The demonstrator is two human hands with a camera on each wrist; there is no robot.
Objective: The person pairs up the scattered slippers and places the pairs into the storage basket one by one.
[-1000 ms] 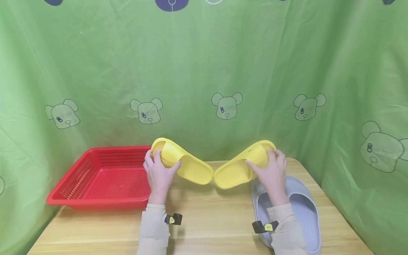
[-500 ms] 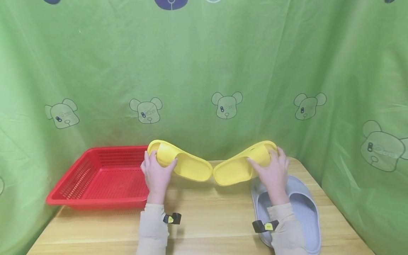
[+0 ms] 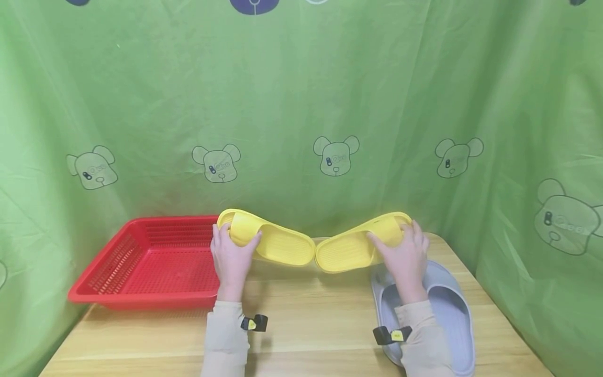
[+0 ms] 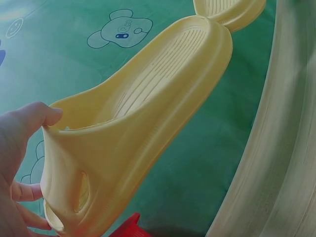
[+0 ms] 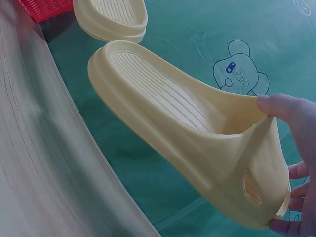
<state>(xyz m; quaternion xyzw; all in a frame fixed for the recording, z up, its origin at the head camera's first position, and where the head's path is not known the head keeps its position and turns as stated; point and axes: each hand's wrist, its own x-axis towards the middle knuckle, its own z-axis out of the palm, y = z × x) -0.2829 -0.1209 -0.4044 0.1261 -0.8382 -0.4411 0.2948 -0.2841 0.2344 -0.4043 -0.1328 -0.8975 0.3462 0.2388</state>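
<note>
My left hand grips a yellow slipper by its strap and toe end, thumb on the strap's edge. A matching yellow slipper is held the same way by my right hand. Both slippers are off the table, tilted with their heels inward and lower, the heel ends meeting or nearly so in the middle. In the left wrist view, the slipper shows its ribbed footbed and a slot in the strap. The other slipper fills the right wrist view, with fingers round its toe.
A red plastic basket stands at the left of the wooden table, just beyond my left hand. Grey-blue slippers lie at the right, partly under my right forearm. A green printed curtain encloses the back and sides.
Both yellow slippers have flattened slightly, their toe ends sinking and heels rising a little. My left hand has shifted slightly left, and my right hand slightly right.
</note>
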